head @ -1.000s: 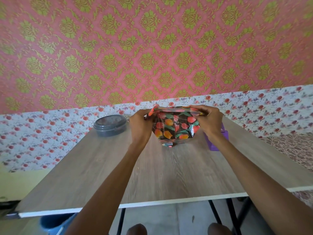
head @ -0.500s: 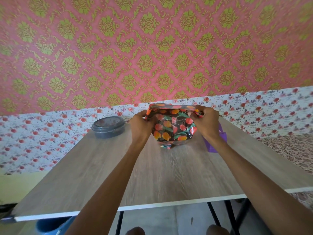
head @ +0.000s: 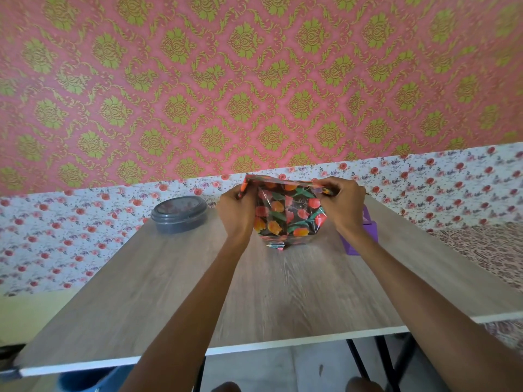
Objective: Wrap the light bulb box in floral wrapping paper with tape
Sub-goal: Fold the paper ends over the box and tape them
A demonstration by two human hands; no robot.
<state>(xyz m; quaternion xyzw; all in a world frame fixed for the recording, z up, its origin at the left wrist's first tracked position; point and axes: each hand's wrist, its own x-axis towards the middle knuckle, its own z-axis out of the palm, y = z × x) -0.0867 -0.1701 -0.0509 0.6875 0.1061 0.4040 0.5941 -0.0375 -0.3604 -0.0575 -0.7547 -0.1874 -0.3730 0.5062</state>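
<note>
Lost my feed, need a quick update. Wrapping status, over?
Left hand and right hand pinch paper at top corners. Wrapped box stands on table, top open. Grey tub, purple dispenser off to the sides.

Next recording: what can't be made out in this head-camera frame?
Head view:
Box: fully covered by the floral wrapping paper.
Purple object: mostly behind the right hand; identity unclear.
Left hand: fingers partly behind the paper's top fold.
Grey container: contents hidden by its lid.

A grey lidded tub [head: 179, 215] sat far left on the wooden desk [head: 169, 292], pink damask wallpaper [head: 254, 80] behind it.
</note>
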